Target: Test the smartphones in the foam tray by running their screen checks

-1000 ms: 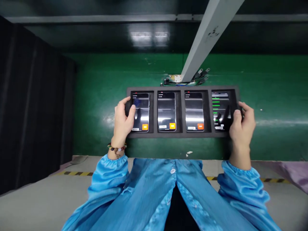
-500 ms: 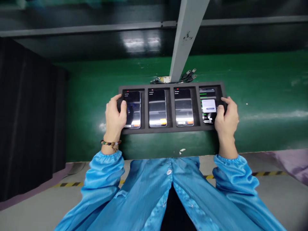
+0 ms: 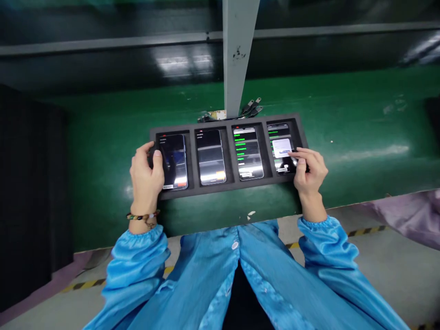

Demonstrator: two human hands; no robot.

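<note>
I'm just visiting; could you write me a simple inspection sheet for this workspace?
Surface: green tabletop, shiny with glare.
Job's things: black tray with four phones, one per compartment; the two rightmost show green lines, and the rightmost phone a white pop-up.
Clutter: white scraps near the front edge.
Hands: left hand grips the tray's left end; right hand points at the pop-up, contact unclear.
Cables: dark connectors by the post's foot.
Surroundings: grey post, striped floor tape.

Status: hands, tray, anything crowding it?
Left hand gripping tray at left end. Right hand pointing at popup on right phone, contact unclear. Four phones lying in tray. Post, cables just behind.
</note>
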